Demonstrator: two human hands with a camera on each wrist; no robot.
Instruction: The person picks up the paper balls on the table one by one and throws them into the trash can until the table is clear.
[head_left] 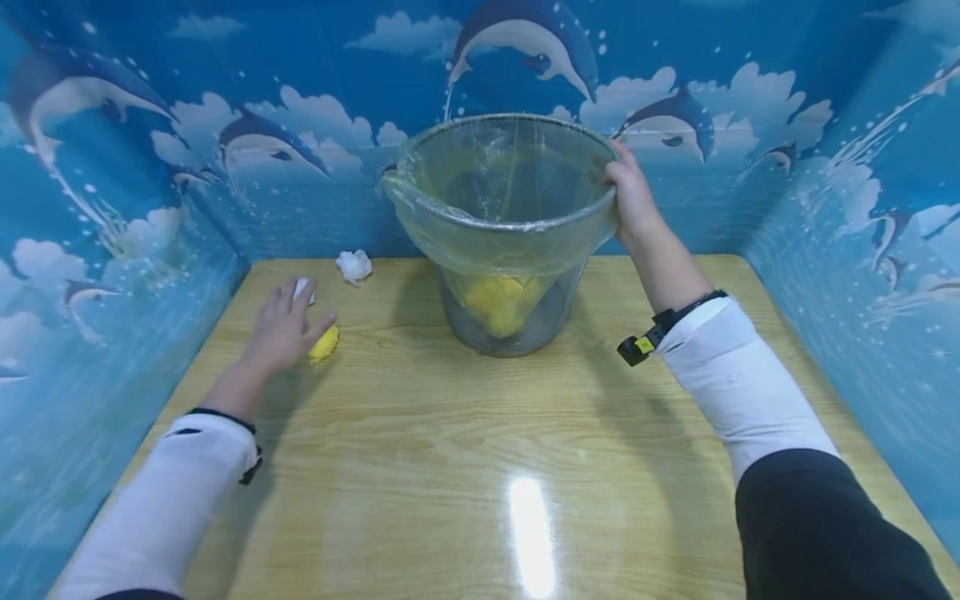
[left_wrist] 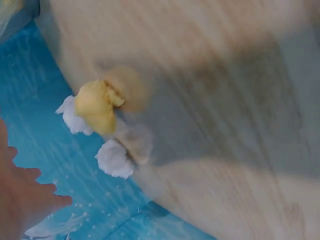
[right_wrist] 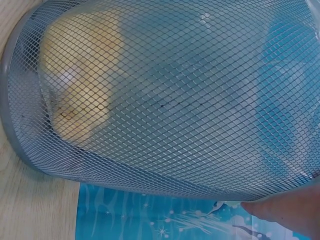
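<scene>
Our two forearms in white sleeves are coming in from the bottom corners of the head view, over the glossy wooden table (head_left: 480, 467). At the centre left of the frame we are resting our left hand (head_left: 281, 329) flat on the table, the fingers straight and relaxed, gripping nothing. A yellow crumpled paper ball (head_left: 324, 344) is lying just beside its thumb, and a small white paper piece (head_left: 303, 289) is showing at the fingertips; we cannot tell if they are touching it. One more white crumpled paper ball (head_left: 354, 266) is lying a little further up, near the blue dolphin wall (head_left: 112, 208).

In the upper middle of the frame we are holding the metal mesh wastebasket (head_left: 510, 321) with our right hand (head_left: 632, 200), the fingers curled over the right side of its rim. The basket is tilting toward us, and a clear plastic bag liner (head_left: 495, 242) is folded over the rim. Yellow paper balls (head_left: 498, 304) are lying inside at the bottom. In the right wrist view the mesh is filling almost the whole frame.
</scene>
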